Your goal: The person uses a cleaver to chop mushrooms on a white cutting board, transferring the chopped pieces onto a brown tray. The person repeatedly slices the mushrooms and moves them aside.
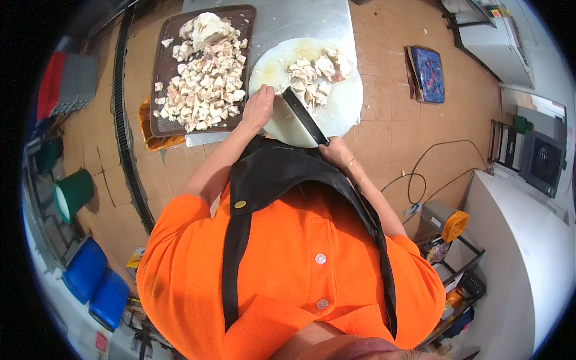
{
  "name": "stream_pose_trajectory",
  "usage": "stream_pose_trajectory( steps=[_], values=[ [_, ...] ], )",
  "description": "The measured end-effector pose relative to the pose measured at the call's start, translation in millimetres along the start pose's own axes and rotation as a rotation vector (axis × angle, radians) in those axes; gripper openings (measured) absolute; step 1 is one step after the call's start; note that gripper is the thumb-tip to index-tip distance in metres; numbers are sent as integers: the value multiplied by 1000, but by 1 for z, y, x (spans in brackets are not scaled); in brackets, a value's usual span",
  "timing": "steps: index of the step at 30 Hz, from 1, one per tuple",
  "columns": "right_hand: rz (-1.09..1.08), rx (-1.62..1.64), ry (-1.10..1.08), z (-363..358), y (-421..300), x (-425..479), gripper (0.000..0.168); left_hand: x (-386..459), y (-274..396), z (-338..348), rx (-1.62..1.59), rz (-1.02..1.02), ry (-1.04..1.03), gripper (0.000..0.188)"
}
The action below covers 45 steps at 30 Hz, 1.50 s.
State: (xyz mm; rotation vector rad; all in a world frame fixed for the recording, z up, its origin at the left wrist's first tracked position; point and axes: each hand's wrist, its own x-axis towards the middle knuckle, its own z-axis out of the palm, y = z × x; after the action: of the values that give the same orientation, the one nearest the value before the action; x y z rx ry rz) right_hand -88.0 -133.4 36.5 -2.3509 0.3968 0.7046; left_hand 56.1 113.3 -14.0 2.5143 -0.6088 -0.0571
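Observation:
My right hand (337, 152) grips the handle of a cleaver (305, 116), whose wide blade lies over the near part of a round white cutting board (346, 112). My left hand (260, 107) is at the board's left edge, close to the blade's far end; whether it holds anything is hidden. Chunks of cooked pale meat, seemingly chicken (302, 72), lie on the board beyond the blade. Left of the board, a brown tray (159, 58) holds a heap of diced pale meat (204, 90) with a larger unchopped piece (207, 28) at its far end.
Board and tray rest on a stainless steel table (306, 18). An orange-lined bin (146, 130) stands below the tray's left side. A floor drain (123, 90) runs along the left. A blue wrapped block (427, 74) lies on the tiled floor at right, with a cable (425, 177) nearer.

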Motion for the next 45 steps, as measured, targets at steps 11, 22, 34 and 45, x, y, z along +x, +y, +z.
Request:
stream_pose_trajectory(
  steps=[11,22,34,45],
  values=[
    [-7,76,-38,-25,9,-38,33,49,-17,-21,-196,22,-166,20],
    [40,267,35,-37,-9,-20,38,23,-3,-19,-304,-168,-182,17],
    [-78,28,-9,18,-41,23,43,4,12,0,31,-202,-64,27],
    [46,89,-120,5,-75,36,44,26,-13,6,132,-287,-115,29]
  ],
)
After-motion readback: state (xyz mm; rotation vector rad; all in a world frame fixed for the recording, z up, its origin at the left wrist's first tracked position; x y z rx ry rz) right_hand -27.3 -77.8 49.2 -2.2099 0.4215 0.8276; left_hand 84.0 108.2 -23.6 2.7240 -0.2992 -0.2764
